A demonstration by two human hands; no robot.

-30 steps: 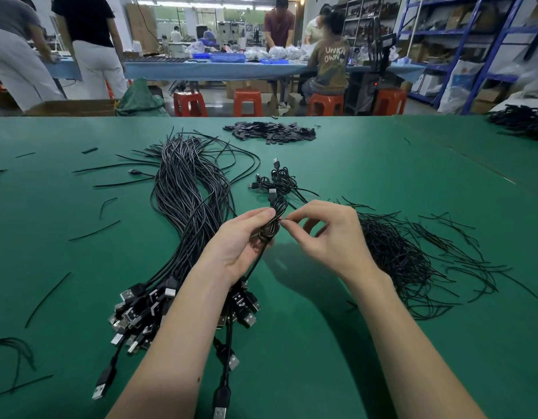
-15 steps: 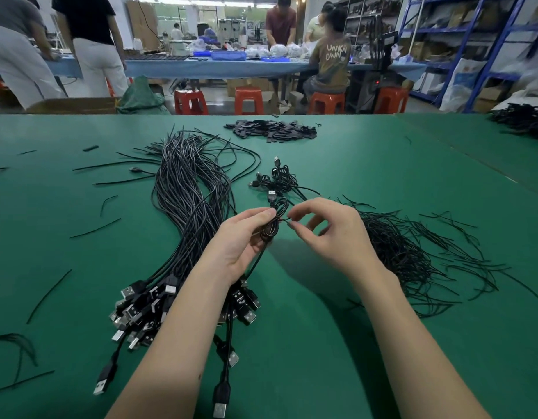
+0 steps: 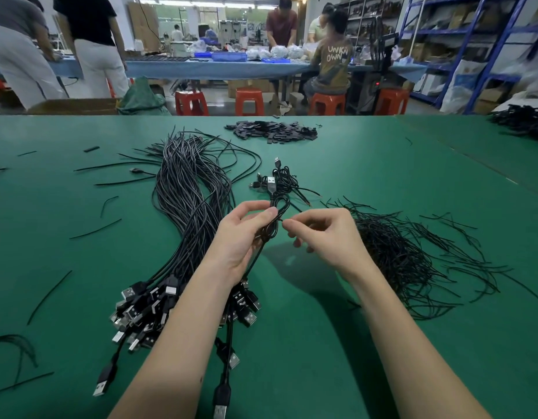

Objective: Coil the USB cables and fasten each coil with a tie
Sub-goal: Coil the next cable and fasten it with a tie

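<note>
Now the left hand (image 3: 243, 240) holds a coiled cable (image 3: 272, 220) upright above the table (image 3: 382, 176), fingers (image 3: 263, 213) and thumb curled round the middle of the coil, its plug (image 3: 271, 184) standing up at the top. The right hand (image 3: 328, 237) pinches something thin at the coil's waist, most likely a tie, though the strand itself is too fine to make out. Compared with a second ago the coil has lifted slightly and the right fingers (image 3: 289, 226) have closed in tighter against it, so the wrap looks nearly twisted shut; I judge this coil close to done and ready to be put down with the others. Just beyond the hands lies a small heap of finished coils (image 3: 280, 176), and to the left a thick bundle of loose cables (image 3: 189, 201) runs toward the person, its plugs (image 3: 147, 306) fanned out under the left forearm. To the right sits a tangled pile of thin black ties (image 3: 406, 255), partly hidden by the right wrist, and stray single ties (image 3: 95, 228) lie scattered over the left side of the table. A heap of small black flat pieces (image 3: 270, 133) rests near the far edge. One cable hangs from the left hand down toward the bundle, and could snag the plugs when the coil is set aside.
</note>
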